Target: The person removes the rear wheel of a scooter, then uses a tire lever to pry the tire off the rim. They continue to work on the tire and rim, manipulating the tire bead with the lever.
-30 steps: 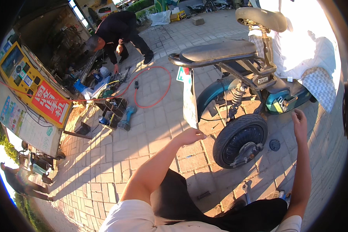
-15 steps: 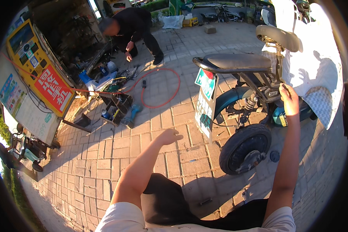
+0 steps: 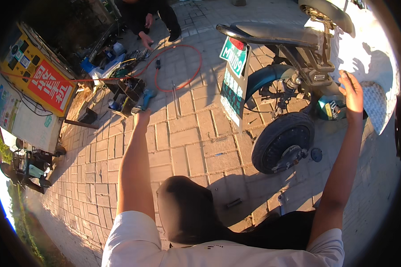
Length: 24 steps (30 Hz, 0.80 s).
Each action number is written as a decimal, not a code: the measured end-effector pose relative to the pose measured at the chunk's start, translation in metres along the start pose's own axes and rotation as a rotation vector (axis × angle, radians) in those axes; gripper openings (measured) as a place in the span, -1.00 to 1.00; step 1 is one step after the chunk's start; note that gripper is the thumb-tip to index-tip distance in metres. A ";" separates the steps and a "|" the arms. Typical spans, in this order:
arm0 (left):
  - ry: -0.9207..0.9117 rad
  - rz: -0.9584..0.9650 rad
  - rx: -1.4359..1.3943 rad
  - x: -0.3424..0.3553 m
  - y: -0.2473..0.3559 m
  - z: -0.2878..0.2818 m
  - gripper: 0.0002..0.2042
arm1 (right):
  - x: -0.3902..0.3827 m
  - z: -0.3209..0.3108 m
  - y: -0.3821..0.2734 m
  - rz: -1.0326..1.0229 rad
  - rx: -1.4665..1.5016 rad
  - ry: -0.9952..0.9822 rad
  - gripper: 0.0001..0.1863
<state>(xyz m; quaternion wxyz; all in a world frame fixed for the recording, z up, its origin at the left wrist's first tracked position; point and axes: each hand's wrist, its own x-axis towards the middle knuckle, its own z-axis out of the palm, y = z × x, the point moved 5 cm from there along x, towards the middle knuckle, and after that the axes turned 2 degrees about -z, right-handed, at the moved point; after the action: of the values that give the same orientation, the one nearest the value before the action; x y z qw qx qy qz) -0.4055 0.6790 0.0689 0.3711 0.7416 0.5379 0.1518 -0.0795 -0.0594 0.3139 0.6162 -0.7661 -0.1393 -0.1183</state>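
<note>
My left arm is stretched out to a teal power tool (image 3: 145, 99) standing beside an open toolbox (image 3: 125, 95) on the paving. My left hand (image 3: 141, 117) is at the base of the tool; its fingers are hidden, so whether it grips cannot be told. My right hand (image 3: 353, 94) is raised beside the frame of an electric scooter (image 3: 312, 66), fingers apart, with nothing clearly in it. The scooter's rear wheel (image 3: 283, 143), with a hub in its middle, stands under the dark seat (image 3: 276, 33). A round dark cap (image 3: 316, 155) lies by the wheel.
A red hose (image 3: 199, 62) loops on the paving, a slim shiny rod (image 3: 176, 99) below it. Beyond, a co-worker in dark clothes (image 3: 140, 15) bends over scattered tools. A yellow cabinet (image 3: 20, 58) stands left. A small dark piece (image 3: 233, 203) lies near my knee.
My left hand has reached forward and left to the power tool. My right hand has come off the scooter frame. The view has tilted downward. The shiny rod by the hose newly shows.
</note>
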 end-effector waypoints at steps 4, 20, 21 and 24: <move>-0.261 0.111 0.565 -0.055 -0.080 0.069 -0.30 | -0.005 0.003 0.006 -0.013 -0.074 -0.043 -0.47; -0.593 0.271 0.516 -0.115 0.001 0.316 -0.23 | -0.302 0.211 0.059 0.430 -0.301 -1.750 -0.42; -0.544 0.289 0.479 -0.115 0.016 0.326 -0.24 | -0.321 0.227 0.077 0.458 -0.255 -1.740 -0.43; -0.530 0.259 0.473 -0.105 0.052 0.363 -0.26 | -0.352 0.269 0.133 0.521 -0.323 -1.488 -0.46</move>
<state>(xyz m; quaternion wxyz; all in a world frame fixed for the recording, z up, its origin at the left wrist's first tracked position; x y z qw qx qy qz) -0.1820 0.4352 -0.1221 0.2937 0.8822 0.3451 -0.1281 -0.3577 0.1525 0.0115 0.2511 -0.7317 -0.3113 0.5520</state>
